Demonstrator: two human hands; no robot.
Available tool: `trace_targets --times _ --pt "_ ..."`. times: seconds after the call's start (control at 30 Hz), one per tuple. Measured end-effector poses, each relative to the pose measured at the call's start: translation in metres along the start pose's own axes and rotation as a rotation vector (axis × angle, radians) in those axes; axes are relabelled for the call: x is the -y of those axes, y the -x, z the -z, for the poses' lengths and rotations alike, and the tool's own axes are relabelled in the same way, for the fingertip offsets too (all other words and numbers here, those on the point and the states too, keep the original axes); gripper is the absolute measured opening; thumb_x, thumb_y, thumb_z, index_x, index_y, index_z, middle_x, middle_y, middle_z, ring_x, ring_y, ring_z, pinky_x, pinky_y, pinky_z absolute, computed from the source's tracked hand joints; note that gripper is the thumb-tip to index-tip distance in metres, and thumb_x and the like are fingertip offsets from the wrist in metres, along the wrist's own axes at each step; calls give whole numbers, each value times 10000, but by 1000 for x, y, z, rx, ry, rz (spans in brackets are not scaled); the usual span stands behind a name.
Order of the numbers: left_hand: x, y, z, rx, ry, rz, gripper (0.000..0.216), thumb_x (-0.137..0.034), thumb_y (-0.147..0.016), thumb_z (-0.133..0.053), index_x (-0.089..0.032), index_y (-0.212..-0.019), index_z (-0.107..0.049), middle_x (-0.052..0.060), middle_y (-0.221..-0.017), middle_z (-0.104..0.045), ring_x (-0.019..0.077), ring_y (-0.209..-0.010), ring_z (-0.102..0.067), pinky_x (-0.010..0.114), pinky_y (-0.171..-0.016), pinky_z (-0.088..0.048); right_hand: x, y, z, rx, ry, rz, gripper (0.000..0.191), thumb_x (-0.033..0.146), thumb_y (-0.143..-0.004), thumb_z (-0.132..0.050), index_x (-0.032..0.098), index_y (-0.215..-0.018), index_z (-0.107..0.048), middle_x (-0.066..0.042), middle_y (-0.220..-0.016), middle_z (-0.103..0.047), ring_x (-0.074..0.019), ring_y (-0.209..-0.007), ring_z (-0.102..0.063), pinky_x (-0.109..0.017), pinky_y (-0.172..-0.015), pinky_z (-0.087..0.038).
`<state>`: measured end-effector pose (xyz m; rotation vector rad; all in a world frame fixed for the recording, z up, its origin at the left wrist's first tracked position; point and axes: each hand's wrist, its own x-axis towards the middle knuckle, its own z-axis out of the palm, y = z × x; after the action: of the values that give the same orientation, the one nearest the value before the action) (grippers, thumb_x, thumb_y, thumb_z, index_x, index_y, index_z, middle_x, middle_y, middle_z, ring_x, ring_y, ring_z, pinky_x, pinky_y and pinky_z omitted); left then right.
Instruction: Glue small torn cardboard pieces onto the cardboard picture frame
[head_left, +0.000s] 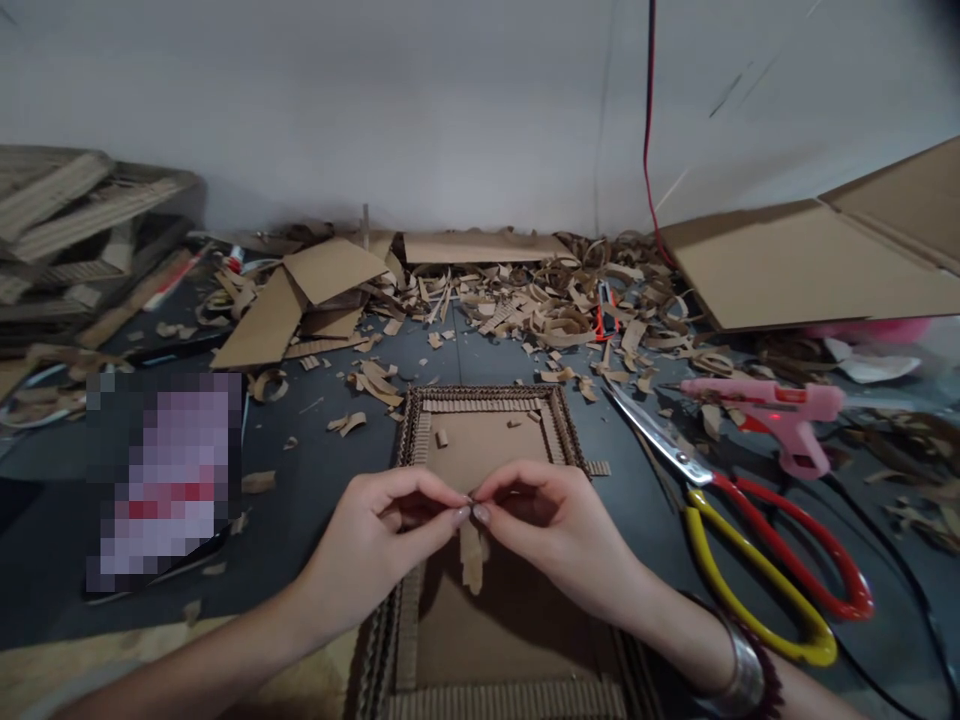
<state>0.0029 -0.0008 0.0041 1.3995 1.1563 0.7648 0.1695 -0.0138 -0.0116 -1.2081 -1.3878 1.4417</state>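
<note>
My left hand [397, 530] and my right hand [555, 520] meet fingertip to fingertip in the middle of the view. Both pinch the top of a small torn strip of cardboard [472, 562], which hangs down between them. Beneath the hands lies a rectangular cardboard frame [504, 705] with ribbed, layered edges and a flat brown base. A few tiny rolled cardboard bits [442, 438] rest on that base near its far end. My wrists and forearms cover parts of the frame's sides.
To the right lie large scissors [697, 470] with red and yellow handles and a pink glue gun [780, 405] with a black cord. Cardboard scraps [540, 310] and an orange cutter [606, 312] lie along the wall. Cardboard sheets [817, 260] stand far right; stacked ribbed pieces [82, 220] far left.
</note>
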Motion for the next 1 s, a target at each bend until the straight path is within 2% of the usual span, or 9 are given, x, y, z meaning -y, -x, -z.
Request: trace_targets --times 0.37,0.53,0.73,1.0 --pt "2 0 -1 -6 -87 -129 63 -120 -691 -600 -148 -653 -641 18 -663 -643 126 -633 -597 189 -584 -469 -1 2 1 -19 68 75 32 189 -725 -587 175 -732 -615 -17 -722 -650 -123 -659 -603 -229 -608 -484" --pt "2 0 0 11 -55 -83 59 -121 -681 -599 -146 -649 -641 18 -639 -646 127 -613 -589 198 -576 -470 0 1 2 8 15 26 44 211 -717 -605 168 -710 -607 -2 -660 -629 -106 -607 -580 -212 -556 -461" --pt "1 3 2 58 25 -54 52 -106 -651 -609 -135 -614 -632 15 -605 -606 119 -581 -552 203 -548 -455 4 0 2 94 -162 -44 93 229 -690 -637 171 -659 -572 22 -587 -579 -90 -542 -544 -206 -515 -439" --pt "2 2 2 64 65 -86 62 -94 -639 -602 -131 -592 -615 10 -582 -577 111 -552 -524 204 -518 -433 5 2 1 112 -158 -38 76 219 -706 -626 170 -671 -581 26 -590 -563 -85 -541 -523 -205 -521 -423"
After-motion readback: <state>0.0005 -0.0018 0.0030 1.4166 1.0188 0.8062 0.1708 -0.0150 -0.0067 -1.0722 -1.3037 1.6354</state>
